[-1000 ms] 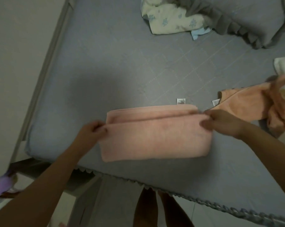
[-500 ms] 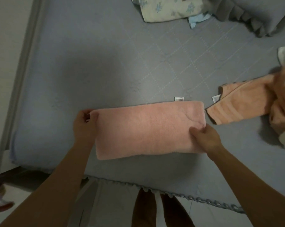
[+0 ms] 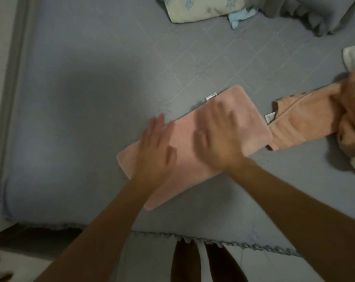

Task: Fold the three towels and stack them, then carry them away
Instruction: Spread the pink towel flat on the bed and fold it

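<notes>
A pink towel point(image 3: 252, 127), folded into a long strip, lies slanted on the grey bed point(image 3: 91, 98) near its front edge. My left hand point(image 3: 156, 147) rests flat on the strip's left half, fingers spread. My right hand point(image 3: 219, 135) lies flat on its middle, blurred by motion. Neither hand grips anything. To the right, an orange towel point(image 3: 307, 119) lies crumpled and touches the pink towel's end. A white towel point(image 3: 353, 58) shows partly at the right edge.
A floral pillow point(image 3: 192, 9) and a grey ruffled blanket point(image 3: 315, 15) lie at the back of the bed. The bed's fringed front edge point(image 3: 233, 243) runs just below the towel. A wall borders the bed on the left.
Both hands have let go of the pink towel's ends and moved onto its top, palms flat. The folded strip now lies slanted in view instead of level.
</notes>
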The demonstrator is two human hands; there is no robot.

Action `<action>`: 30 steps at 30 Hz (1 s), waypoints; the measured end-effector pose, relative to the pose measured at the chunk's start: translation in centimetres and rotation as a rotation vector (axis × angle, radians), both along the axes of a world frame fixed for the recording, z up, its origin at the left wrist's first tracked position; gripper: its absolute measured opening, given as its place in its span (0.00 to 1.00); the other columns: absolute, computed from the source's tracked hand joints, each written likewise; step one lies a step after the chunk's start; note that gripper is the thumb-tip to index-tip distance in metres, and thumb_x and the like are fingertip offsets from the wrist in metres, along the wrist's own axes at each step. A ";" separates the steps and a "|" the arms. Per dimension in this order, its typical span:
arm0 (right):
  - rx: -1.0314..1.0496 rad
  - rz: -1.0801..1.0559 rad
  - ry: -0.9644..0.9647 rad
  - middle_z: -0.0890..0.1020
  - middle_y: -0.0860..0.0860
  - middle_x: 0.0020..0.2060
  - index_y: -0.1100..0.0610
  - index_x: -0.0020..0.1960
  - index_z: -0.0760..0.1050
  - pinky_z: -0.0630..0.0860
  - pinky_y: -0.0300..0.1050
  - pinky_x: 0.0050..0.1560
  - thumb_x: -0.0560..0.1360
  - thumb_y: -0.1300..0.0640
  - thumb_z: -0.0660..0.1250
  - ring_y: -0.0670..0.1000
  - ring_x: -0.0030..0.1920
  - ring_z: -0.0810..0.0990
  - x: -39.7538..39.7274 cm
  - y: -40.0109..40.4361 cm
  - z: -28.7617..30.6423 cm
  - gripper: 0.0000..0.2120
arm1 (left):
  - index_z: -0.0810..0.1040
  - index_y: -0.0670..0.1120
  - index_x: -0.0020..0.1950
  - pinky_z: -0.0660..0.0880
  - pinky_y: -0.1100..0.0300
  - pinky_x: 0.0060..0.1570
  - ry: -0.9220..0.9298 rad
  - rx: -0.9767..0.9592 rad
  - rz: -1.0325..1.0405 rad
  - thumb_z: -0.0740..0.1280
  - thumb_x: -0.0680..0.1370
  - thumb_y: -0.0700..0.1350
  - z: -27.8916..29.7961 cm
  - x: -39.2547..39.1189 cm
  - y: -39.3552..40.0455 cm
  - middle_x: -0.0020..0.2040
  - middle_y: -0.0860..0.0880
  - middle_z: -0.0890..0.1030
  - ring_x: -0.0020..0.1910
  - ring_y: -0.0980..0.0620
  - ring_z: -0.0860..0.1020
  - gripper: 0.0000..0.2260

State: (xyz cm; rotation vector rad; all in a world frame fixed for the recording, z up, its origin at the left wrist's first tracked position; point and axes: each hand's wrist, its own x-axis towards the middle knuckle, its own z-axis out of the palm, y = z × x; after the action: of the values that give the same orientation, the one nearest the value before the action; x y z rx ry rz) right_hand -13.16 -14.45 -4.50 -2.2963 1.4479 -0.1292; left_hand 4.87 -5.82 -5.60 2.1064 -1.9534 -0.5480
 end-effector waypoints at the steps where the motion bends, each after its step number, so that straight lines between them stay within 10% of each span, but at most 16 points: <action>1: 0.033 0.112 0.005 0.60 0.61 0.77 0.63 0.76 0.59 0.50 0.63 0.75 0.78 0.52 0.56 0.62 0.77 0.55 1.5 2.1 -0.9 0.30 | 0.57 0.43 0.79 0.55 0.46 0.76 -0.026 0.029 -0.060 0.56 0.80 0.48 -0.9 -1.1 0.6 0.79 0.40 0.57 0.79 0.42 0.53 0.28; 6: 0.005 0.336 0.280 0.46 0.56 0.80 0.57 0.80 0.45 0.45 0.59 0.77 0.80 0.42 0.47 0.56 0.79 0.43 -0.8 4.4 -6.1 0.34 | 0.51 0.50 0.81 0.47 0.41 0.77 -0.217 0.189 -0.066 0.50 0.80 0.59 -6.2 1.7 6.1 0.81 0.44 0.49 0.80 0.42 0.47 0.30; 13: 0.019 0.045 0.386 0.50 0.58 0.79 0.60 0.79 0.49 0.43 0.60 0.76 0.81 0.48 0.49 0.60 0.79 0.46 -10.4 -0.9 -3.9 0.31 | 0.61 0.47 0.78 0.51 0.38 0.74 -0.178 0.250 0.061 0.54 0.78 0.58 -3.7 5.8 9.3 0.79 0.42 0.59 0.78 0.38 0.57 0.30; 19: 0.085 -0.519 0.001 0.76 0.58 0.56 0.59 0.60 0.73 0.69 0.53 0.54 0.74 0.54 0.67 0.61 0.56 0.75 -9.7 4.5 0.4 0.16 | 0.74 0.46 0.52 0.76 0.48 0.51 0.209 0.295 0.392 0.67 0.74 0.54 -0.8 4.3 -0.4 0.48 0.45 0.80 0.48 0.41 0.79 0.14; 25: 1.238 -0.850 -0.422 0.84 0.56 0.45 0.58 0.55 0.77 0.77 0.44 0.38 0.76 0.37 0.62 0.51 0.38 0.82 -7.7 8.6 0.8 0.24 | 0.78 0.48 0.57 0.70 0.56 0.47 0.252 0.651 0.401 0.72 0.71 0.59 -1.9 5.5 -3.2 0.49 0.49 0.80 0.49 0.47 0.79 0.21; 30: 0.936 -0.834 -0.462 0.83 0.55 0.44 0.58 0.47 0.78 0.78 0.50 0.46 0.77 0.55 0.67 0.53 0.42 0.81 -7.0 4.3 -1.0 0.06 | 0.81 0.45 0.57 0.73 0.56 0.45 0.503 0.796 0.574 0.71 0.75 0.56 -1.1 2.6 4.1 0.48 0.48 0.82 0.41 0.51 0.80 0.17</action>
State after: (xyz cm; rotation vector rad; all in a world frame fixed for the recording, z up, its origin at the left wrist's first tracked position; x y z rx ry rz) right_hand -20.16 -10.14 -5.50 -0.7961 1.6192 -0.1587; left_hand 7.48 -1.67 -6.71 2.4262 -0.8440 -1.6986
